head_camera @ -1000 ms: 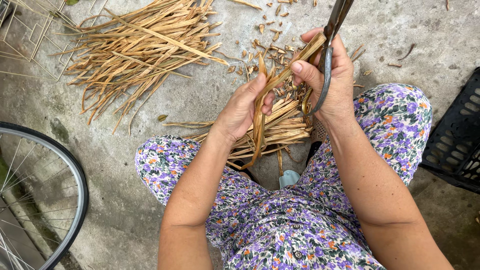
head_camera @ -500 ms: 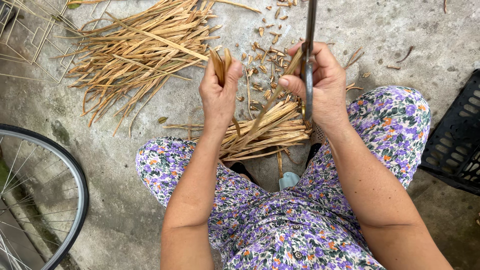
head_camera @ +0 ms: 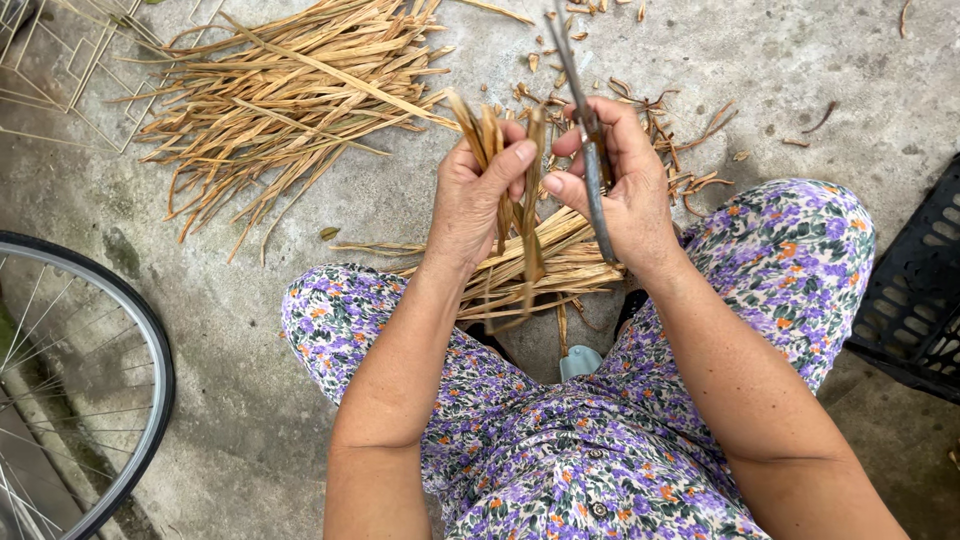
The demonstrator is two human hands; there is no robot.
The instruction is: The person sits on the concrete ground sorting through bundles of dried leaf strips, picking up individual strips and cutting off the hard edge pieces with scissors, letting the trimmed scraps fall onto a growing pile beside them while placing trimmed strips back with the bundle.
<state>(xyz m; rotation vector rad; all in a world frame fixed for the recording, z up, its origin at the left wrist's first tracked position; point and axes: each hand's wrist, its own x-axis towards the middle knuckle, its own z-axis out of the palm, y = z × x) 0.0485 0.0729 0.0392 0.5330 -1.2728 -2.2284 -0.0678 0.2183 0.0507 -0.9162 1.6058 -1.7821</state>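
Left hand (head_camera: 478, 200) raised, grip pinching dried strips (head_camera: 490, 140), right hand (head_camera: 625, 190) clasping scissors (head_camera: 592, 160)

**Blade tip, wheel and crate run out of frame**

The scissors (head_camera: 590, 160) pass the picture's top edge above the right hand's (head_camera: 625, 195) fingers (head_camera: 575, 180), hiding their tip. The left hand's (head_camera: 475, 205) fingers wrap the dried strips (head_camera: 500, 180), covering their middle. Left of them, a bicycle wheel (head_camera: 130, 330) is cropped; right, a black crate (head_camera: 915, 290).

No packages, labels, signs or screens show, as far as visible.
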